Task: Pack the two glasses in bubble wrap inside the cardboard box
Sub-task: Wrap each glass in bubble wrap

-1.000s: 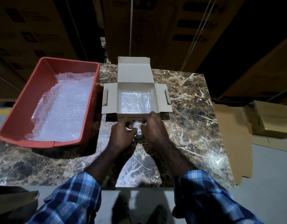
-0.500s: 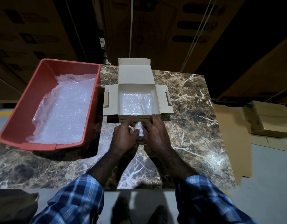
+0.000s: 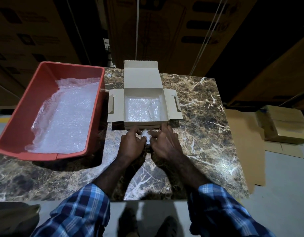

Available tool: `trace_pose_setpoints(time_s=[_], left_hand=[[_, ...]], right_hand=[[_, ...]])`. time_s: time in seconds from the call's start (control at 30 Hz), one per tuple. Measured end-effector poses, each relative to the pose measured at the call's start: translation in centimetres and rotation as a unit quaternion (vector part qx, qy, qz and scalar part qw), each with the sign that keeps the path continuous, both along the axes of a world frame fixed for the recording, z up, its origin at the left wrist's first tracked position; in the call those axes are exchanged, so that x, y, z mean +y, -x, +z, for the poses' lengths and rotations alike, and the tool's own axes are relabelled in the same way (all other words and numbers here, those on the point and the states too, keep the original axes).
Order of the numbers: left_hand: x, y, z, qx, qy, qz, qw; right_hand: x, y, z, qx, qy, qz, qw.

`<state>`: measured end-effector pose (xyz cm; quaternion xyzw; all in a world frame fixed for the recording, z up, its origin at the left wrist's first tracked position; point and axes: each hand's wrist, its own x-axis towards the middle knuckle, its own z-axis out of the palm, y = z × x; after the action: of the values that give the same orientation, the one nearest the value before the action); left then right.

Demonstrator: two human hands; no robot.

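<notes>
Two hands on one small bundle right now: the bubble-wrapped glass (image 3: 146,135), a whitish, crinkly lump of clear plastic, sits on the table just in front of the near wall of the open beige cardboard box (image 3: 144,106). Compared with a second ago it hasn't really travelled, the fingers have just shuffled around it, so I'd guess the wrapping is being finished off rather than the bundle being lifted in yet.

The left hand (image 3: 130,144) has its fingers curled around the left side of the bundle, and the right hand (image 3: 165,142) pinches the right side, with some fingers reaching up to the box's front edge. You can barely see the glass itself, only a rounded shiny top between the thumbs.

Inside the box there's already a sheet of bubble wrap (image 3: 141,109) on the floor, and what may be the first wrapped glass toward the right, hard to tell. All flaps are folded out.

Further left, a red plastic tub (image 3: 50,71) holds spare bubble wrap on the brown marble-pattern table (image 3: 204,120).
</notes>
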<state>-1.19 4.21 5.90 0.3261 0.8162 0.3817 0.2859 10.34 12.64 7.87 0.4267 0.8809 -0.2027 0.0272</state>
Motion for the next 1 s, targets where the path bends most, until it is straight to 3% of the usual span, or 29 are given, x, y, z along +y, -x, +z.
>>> trace_pose_setpoints(time_s=[0.2,0.37,0.47,0.67,0.87,1.0], left_hand=[[0.5,-0.2,-0.2,0.013,0.004,-0.001,1.000],[0.6,-0.2,-0.2,0.012,0.012,0.004,1.000],[0.4,-0.3,-0.4,0.010,0.006,0.013,1.000],[0.2,-0.8,-0.7,0.010,-0.010,0.011,1.000],[0.5,-0.6,-0.5,-0.009,0.011,0.029,0.999],[0.6,-0.5,-0.5,-0.013,0.012,0.027,0.999]], right_hand=[[0.4,0.7,0.5,-0.028,0.023,0.033,0.999],[0.8,-0.1,-0.4,0.060,0.041,0.047,0.996],[0.7,-0.5,-0.6,0.147,0.053,0.004,0.988],[0.6,-0.2,-0.9,0.193,0.081,-0.062,0.976],[1.4,0.4,-0.3,0.143,0.115,-0.080,0.980],[0.6,0.4,-0.5,0.169,0.096,-0.078,0.978]])
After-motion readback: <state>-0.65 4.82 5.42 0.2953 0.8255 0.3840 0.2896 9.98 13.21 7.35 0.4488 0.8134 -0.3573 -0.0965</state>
